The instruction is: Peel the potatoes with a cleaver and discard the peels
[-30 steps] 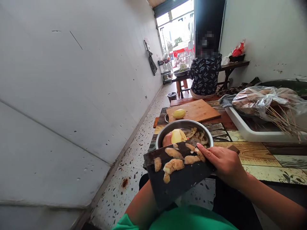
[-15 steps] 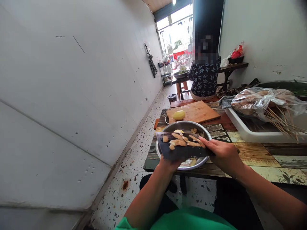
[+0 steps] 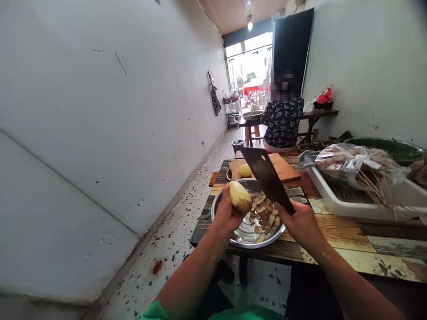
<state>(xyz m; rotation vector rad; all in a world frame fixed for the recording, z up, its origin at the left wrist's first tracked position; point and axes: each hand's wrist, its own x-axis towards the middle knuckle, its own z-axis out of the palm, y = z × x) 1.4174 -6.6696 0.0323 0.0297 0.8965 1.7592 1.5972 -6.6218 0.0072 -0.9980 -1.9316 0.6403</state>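
My left hand (image 3: 228, 211) grips a mostly peeled potato (image 3: 239, 195), with brown skin left at its lower end. My right hand (image 3: 298, 221) is closed round the handle of a cleaver (image 3: 267, 173), its dark blade tilted up and to the left, apart from the potato. Below both hands a metal basin (image 3: 256, 244) holds a heap of potato peelings (image 3: 265, 214). Behind the basin a second, peeled potato (image 3: 244, 170) lies on a wooden cutting board (image 3: 287, 169), partly hidden by the blade.
A white tray (image 3: 330, 204) on the right of the patterned table (image 3: 340, 229) bears a plastic bag with skewers (image 3: 363, 162). Farther off, a person in a dark leaf-print shirt (image 3: 282, 122) sits facing away. A white wall (image 3: 150, 111) runs along the left.
The cleaver has gone from lying flat with peelings on it to standing tilted upward, bare of peelings. The potato in my left hand now shows plainly. The view has shifted slightly.
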